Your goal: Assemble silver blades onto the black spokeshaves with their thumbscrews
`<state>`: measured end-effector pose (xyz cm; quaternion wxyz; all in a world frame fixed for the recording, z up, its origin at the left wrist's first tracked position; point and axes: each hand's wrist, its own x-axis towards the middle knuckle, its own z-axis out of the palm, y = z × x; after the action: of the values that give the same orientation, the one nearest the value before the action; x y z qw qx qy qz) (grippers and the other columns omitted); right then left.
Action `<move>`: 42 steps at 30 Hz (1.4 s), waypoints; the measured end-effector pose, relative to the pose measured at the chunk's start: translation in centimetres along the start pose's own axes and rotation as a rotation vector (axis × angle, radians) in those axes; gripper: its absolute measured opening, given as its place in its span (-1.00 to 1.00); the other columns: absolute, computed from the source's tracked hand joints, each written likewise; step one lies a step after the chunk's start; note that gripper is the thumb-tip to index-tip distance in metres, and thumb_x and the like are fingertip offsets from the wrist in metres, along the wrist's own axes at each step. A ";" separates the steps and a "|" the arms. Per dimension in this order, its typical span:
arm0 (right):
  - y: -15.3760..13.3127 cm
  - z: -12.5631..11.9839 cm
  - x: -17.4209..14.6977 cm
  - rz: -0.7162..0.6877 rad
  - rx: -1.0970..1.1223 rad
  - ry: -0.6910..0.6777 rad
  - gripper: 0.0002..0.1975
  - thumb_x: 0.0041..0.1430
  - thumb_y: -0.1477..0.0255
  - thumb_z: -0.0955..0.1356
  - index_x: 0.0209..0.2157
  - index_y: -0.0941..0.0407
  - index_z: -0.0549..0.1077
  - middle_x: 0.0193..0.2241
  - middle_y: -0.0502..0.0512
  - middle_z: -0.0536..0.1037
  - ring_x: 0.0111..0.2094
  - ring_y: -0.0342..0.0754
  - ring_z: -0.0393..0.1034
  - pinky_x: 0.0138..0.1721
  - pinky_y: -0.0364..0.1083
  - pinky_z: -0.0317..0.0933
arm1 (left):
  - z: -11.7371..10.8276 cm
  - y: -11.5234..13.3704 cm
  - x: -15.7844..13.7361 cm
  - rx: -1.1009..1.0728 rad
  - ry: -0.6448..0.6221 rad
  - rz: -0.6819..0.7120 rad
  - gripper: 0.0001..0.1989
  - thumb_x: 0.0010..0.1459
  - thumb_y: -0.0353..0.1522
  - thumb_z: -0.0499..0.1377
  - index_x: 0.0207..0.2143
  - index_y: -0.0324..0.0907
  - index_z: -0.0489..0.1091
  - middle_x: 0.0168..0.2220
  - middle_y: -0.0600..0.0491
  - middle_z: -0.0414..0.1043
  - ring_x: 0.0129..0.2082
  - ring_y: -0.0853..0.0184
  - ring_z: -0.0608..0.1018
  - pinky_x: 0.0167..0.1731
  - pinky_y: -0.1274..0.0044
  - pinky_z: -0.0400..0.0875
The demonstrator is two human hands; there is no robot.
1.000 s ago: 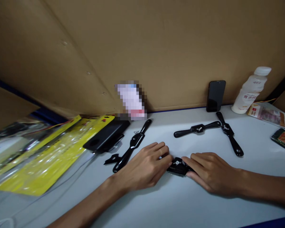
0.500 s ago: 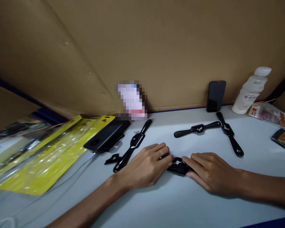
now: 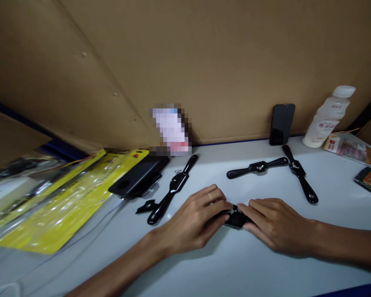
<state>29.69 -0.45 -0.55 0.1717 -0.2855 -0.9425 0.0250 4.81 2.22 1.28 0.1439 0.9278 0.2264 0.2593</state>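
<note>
A black spokeshave (image 3: 234, 220) lies low over the table between my hands, most of it covered by my fingers. My right hand (image 3: 273, 225) is closed around its right handle, with the index finger laid along the body. With thumb and fingertips, my left hand (image 3: 200, 218) pinches at the small silver screw in the middle of the body. To the left, another spokeshave (image 3: 174, 185) rests diagonally, a loose silver screw (image 3: 177, 171) and a black flat plate (image 3: 147, 206) beside it. Two more spokeshaves, one level (image 3: 257, 168) and one slanted (image 3: 299, 175), lie behind my right hand.
Yellow plastic packaging (image 3: 58, 214) and a black power bank-like block (image 3: 139, 177) with a cable occupy the left. A dark phone (image 3: 282, 124) and a bottle (image 3: 327, 119) stand by the cardboard wall (image 3: 222, 74). Snack packets (image 3: 352, 150) lie at right.
My left hand has shifted slightly right, its thumb and index finger now over the middle of the spokeshave, covering the screw more. My right hand keeps its hold.
</note>
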 end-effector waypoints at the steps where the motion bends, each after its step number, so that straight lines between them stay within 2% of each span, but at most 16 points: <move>1: 0.0 0.0 0.0 0.001 0.000 -0.004 -0.68 0.46 0.39 0.18 0.05 0.28 0.40 -0.27 0.22 0.54 -0.32 0.03 0.45 -0.31 0.04 0.38 | 0.0 0.1 0.0 -0.004 0.004 0.003 -0.82 0.33 -0.50 0.07 -0.10 -0.23 0.44 -0.29 -0.05 0.44 -0.30 0.25 0.44 -0.32 0.42 0.42; 12: 0.0 0.1 0.0 0.010 -0.002 -0.013 -0.70 0.44 0.39 0.20 0.03 0.26 0.41 -0.30 0.18 0.52 -0.33 0.02 0.43 -0.32 0.02 0.34 | -0.3 0.1 0.2 -0.053 -0.041 -0.018 -0.71 0.33 -0.53 0.04 -0.02 -0.20 0.50 -0.27 -0.06 0.46 -0.28 0.26 0.45 -0.33 0.42 0.44; 22: 0.0 0.0 0.2 0.012 0.008 -0.011 -0.68 0.45 0.38 0.18 0.03 0.27 0.41 -0.29 0.20 0.54 -0.34 0.01 0.43 -0.32 0.00 0.34 | -0.2 0.2 0.4 -0.110 -0.026 -0.009 -0.62 0.26 -0.62 -0.02 -0.12 -0.17 0.53 -0.28 -0.06 0.42 -0.30 0.28 0.43 -0.38 0.45 0.39; 25: 0.1 0.0 0.1 0.017 0.009 -0.005 -0.67 0.45 0.37 0.17 0.04 0.27 0.40 -0.27 0.22 0.54 -0.32 0.02 0.45 -0.31 0.01 0.35 | -0.2 0.4 0.4 -0.130 0.000 -0.073 -0.68 0.30 -0.58 -0.02 -0.05 -0.21 0.45 -0.29 -0.04 0.42 -0.29 0.27 0.43 -0.34 0.44 0.41; 29: 0.0 0.2 0.0 0.030 -0.003 0.010 -0.66 0.45 0.36 0.17 0.06 0.27 0.39 -0.24 0.24 0.55 -0.31 0.04 0.46 -0.30 0.02 0.36 | 0.1 0.4 0.3 -0.052 0.048 -0.173 -0.91 0.35 -0.41 0.07 -0.21 -0.22 0.37 -0.32 0.00 0.39 -0.31 0.26 0.42 -0.33 0.42 0.40; 33: -0.1 0.0 0.1 0.012 -0.007 0.013 -0.67 0.45 0.38 0.17 0.04 0.28 0.40 -0.25 0.25 0.56 -0.30 0.04 0.47 -0.30 0.00 0.37 | 0.7 0.3 0.1 0.029 0.013 -0.169 -0.87 0.35 -0.30 0.14 -0.22 -0.20 0.35 -0.31 0.00 0.37 -0.30 0.24 0.40 -0.34 0.43 0.39; 42: 0.0 0.1 0.1 -0.001 -0.010 0.040 -0.67 0.46 0.38 0.18 0.03 0.29 0.41 -0.25 0.25 0.56 -0.31 0.02 0.48 -0.31 -0.01 0.37 | 1.1 1.1 0.4 0.083 0.072 -0.210 -0.90 0.28 -0.37 0.16 -0.30 -0.17 0.27 -0.33 0.03 0.40 -0.34 0.26 0.42 -0.38 0.44 0.38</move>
<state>29.61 -0.36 -0.63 0.1890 -0.2862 -0.9392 0.0147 6.05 1.31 0.94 0.1236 0.8942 0.3379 0.2662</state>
